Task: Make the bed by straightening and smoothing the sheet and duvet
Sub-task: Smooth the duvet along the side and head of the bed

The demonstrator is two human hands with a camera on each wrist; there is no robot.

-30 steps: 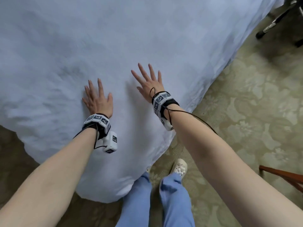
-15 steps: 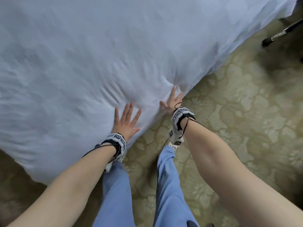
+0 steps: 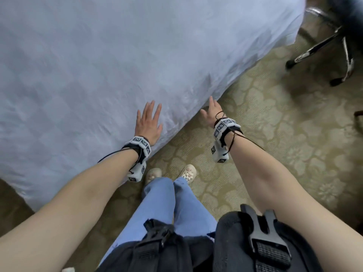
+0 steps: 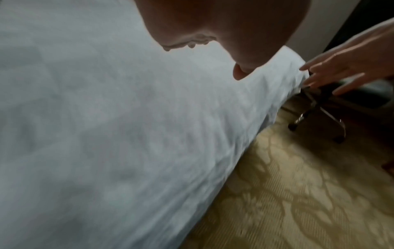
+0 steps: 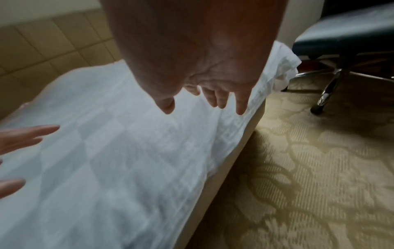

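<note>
The white duvet with a faint checked weave covers the bed and hangs over its near edge. My left hand lies flat on the duvet near that edge, fingers straight and spread. My right hand reaches with straight fingers to the hanging edge of the duvet, just off the bed side. In the right wrist view the right fingers point down at the duvet's edge. In the left wrist view the duvet fills the left, and the right hand shows at the far edge.
Patterned beige carpet runs along the bed side. An office chair with a chrome wheeled base stands at the upper right, near the bed's corner. My legs in blue trousers stand beside the bed. A brown wooden piece shows at the right edge.
Both hands have slid from further up the duvet to its near edge, then shifted along the edge. The right hand has come off the top surface to the hanging edge.
</note>
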